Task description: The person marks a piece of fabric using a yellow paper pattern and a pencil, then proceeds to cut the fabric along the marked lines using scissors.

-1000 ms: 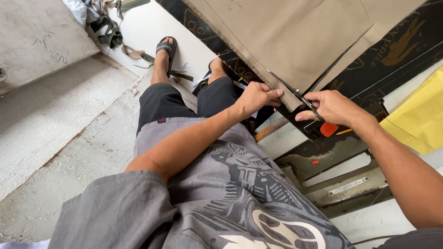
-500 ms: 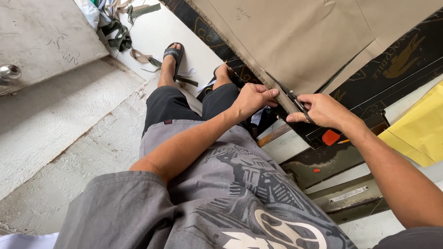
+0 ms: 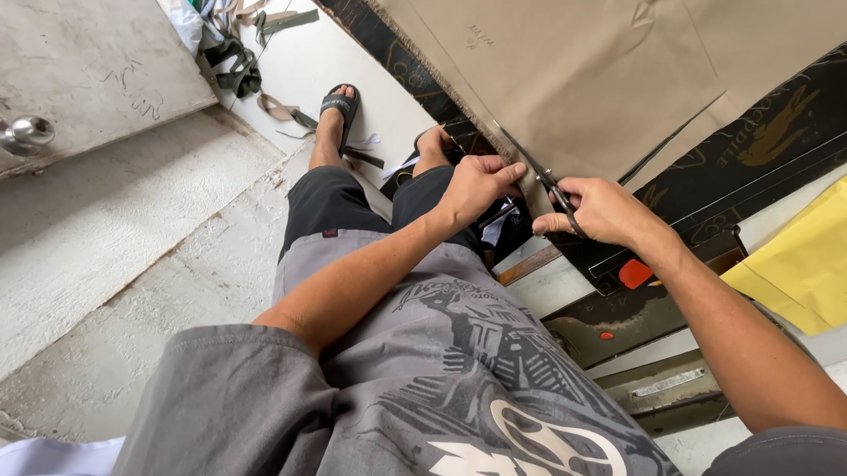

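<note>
A large brown paper pattern [image 3: 568,60] lies on black printed fabric [image 3: 780,127] spread over a table. My right hand [image 3: 598,211] grips a pair of scissors [image 3: 535,171] whose blades run along the lower left edge of the paper. My left hand [image 3: 478,188] pinches the fabric and paper edge right beside the blades. Both hands sit at the table's near edge, above my legs.
A yellow sheet [image 3: 824,259] lies on the table at right, with a clear ruler [image 3: 754,181] on the fabric and a small red object [image 3: 634,273] near my wrist. Fabric strips [image 3: 245,65] litter the white floor beyond my sandalled foot [image 3: 337,113]. A door with a round knob [image 3: 21,134] is at left.
The view has shifted slightly. My right hand has drawn a little nearer my left along the paper's edge, uncovering the red object; the left hand still holds the edge.
</note>
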